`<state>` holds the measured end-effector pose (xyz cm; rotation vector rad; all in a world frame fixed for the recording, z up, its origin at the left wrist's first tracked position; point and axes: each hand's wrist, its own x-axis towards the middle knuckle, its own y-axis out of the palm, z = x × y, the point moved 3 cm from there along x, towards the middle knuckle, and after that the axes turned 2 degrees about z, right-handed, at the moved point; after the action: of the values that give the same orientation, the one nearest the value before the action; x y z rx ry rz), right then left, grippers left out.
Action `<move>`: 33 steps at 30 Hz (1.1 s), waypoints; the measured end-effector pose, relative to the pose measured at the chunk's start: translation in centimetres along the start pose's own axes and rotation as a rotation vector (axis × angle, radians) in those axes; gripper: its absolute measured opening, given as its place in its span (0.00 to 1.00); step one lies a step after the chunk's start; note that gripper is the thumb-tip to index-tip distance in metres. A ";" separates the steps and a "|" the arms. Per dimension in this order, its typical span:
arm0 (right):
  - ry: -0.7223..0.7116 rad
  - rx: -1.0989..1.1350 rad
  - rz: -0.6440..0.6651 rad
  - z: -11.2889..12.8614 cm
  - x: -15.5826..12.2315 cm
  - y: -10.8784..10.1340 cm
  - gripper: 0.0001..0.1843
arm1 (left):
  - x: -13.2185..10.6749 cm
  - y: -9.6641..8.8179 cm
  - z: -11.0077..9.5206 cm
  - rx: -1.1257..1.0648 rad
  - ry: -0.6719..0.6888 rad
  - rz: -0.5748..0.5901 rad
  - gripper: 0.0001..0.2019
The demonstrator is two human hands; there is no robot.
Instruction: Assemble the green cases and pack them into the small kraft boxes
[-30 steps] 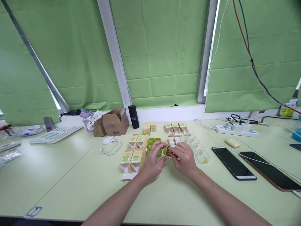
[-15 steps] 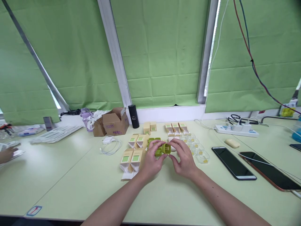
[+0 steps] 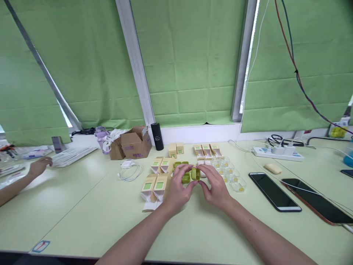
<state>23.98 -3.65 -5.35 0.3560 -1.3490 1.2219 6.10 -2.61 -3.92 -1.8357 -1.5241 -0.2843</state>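
Fingers (image 3: 185, 169) pinch a small green case (image 3: 195, 174) from both sides.
I see it between the left hand (image 3: 179, 186) and the right hand (image 3: 215, 186) above the table (image 3: 182, 237), probably for steadiness; beyond, matching cases (image 3: 186, 179) and clear cups (image 3: 237, 185) sit grouped, likely within reach.

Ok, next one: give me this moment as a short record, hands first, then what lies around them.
Left hand: fingertips and thumb on a small green case
Right hand: fingertips and thumb on the same case, from the other side
Beside left hand: more green cases, partly hidden; open paper boxes
Beside right hand: clear plastic cups
Farther right: two phones, lying flat
Behind: cardboard box, flaps up; black bottle, upright
Other person: one hand at far left
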 end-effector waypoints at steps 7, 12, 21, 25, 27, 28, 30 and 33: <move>0.096 0.024 -0.039 -0.5 -0.3 0.0 0.30 | 0.2 -0.2 0.9 0.010 -0.071 -0.094 0.11; 0.085 0.034 -0.037 -0.3 -0.4 0.1 0.31 | 0.6 0.2 1.0 -0.066 -0.162 -0.040 0.11; 0.064 0.046 -0.026 -0.2 -0.4 0.2 0.31 | 0.7 0.6 0.6 -0.171 -0.213 -0.031 0.15; 0.049 0.057 -0.007 -0.2 -0.5 0.3 0.31 | 0.7 0.6 0.8 -0.178 -0.229 -0.023 0.15; 0.044 0.057 0.005 -0.3 -0.6 0.3 0.32 | 0.7 0.6 0.7 -0.171 -0.223 -0.021 0.14; 0.043 0.054 0.010 -0.4 -0.6 0.3 0.31 | 0.7 0.5 0.7 -0.163 -0.216 -0.022 0.14; 0.041 0.046 0.016 -0.4 -0.7 0.4 0.31 | 0.7 0.4 0.7 -0.149 -0.204 -0.029 0.13; 0.038 0.038 0.018 -0.4 -0.6 0.5 0.30 | 0.6 0.3 0.8 -0.150 -0.207 -0.034 0.13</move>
<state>23.94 -3.42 -6.21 0.3469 -1.3005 1.2650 6.39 -1.65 -4.22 -2.0097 -1.7163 -0.2354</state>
